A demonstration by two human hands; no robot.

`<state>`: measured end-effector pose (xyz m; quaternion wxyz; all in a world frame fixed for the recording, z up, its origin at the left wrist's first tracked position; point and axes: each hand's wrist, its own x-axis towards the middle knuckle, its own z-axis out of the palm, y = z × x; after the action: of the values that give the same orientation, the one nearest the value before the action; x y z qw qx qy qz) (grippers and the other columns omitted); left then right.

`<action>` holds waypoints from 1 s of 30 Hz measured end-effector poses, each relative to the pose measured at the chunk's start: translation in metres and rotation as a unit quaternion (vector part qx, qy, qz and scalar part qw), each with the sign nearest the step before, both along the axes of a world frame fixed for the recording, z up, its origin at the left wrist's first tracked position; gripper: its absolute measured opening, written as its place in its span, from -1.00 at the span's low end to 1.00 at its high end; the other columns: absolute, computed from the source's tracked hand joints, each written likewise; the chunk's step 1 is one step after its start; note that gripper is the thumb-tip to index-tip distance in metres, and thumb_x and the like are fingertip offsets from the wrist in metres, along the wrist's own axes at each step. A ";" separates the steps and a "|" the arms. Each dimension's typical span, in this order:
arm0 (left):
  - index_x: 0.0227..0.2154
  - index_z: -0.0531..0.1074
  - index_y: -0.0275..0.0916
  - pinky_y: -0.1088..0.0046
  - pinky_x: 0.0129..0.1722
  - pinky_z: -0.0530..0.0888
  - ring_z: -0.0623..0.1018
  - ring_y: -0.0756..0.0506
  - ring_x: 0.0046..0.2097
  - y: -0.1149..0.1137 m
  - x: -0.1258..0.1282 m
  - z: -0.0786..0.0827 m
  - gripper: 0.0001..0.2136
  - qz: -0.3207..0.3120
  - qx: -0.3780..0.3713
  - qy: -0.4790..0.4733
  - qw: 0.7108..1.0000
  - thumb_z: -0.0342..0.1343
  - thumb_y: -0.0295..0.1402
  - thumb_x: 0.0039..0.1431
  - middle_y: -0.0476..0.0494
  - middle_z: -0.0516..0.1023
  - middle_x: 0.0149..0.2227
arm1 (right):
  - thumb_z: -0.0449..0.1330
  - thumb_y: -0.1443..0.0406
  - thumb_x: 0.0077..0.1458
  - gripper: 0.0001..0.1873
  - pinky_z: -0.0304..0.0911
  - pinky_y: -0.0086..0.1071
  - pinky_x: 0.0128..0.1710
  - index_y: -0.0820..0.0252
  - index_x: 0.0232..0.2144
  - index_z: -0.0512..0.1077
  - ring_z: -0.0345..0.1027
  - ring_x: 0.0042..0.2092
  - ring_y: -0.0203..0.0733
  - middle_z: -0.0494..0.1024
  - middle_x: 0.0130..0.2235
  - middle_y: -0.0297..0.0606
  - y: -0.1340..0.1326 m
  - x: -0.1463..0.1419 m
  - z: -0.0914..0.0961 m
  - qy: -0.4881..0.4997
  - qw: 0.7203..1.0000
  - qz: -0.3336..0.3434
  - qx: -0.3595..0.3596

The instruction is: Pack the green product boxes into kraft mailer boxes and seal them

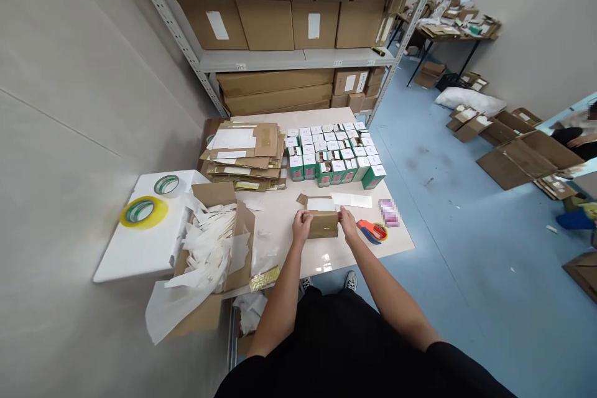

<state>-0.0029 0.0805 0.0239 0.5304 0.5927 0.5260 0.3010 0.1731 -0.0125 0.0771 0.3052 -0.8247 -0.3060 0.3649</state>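
Observation:
A small brown cardboard box [321,222] with an open flap and a white label on top sits on the pale table [289,242] in front of me. My left hand [301,226] grips its left end and my right hand [347,224] grips its right end, fingers curled around the sides. Behind the box lies a white paper strip [352,200]. Further back stand several small green-and-white boxes [333,154] in rows.
A stack of flattened cartons [245,155] lies at the table's back left. An orange-and-blue tape dispenser [372,231] rests right of my right hand. An open carton of white paper scraps [212,249] and tape rolls [144,211] sit left. Shelves with cartons [280,25] stand behind.

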 end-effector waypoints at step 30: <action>0.22 0.49 -0.02 -0.14 0.44 -0.05 -0.14 -0.43 0.52 -0.043 0.053 -0.015 -0.50 -0.169 0.078 0.408 0.894 0.19 -0.05 0.23 -0.20 0.25 0.43 | -0.02 0.23 0.31 -0.35 0.17 -0.27 0.32 0.13 0.41 0.19 0.16 0.40 -0.05 0.19 0.45 -0.19 0.063 0.175 -0.094 -0.010 0.983 0.137 -0.121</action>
<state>0.0498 0.0378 0.0093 0.2643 0.7829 0.5628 -0.0209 0.3480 0.0501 -0.0164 0.1468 -0.8092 -0.3727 0.4298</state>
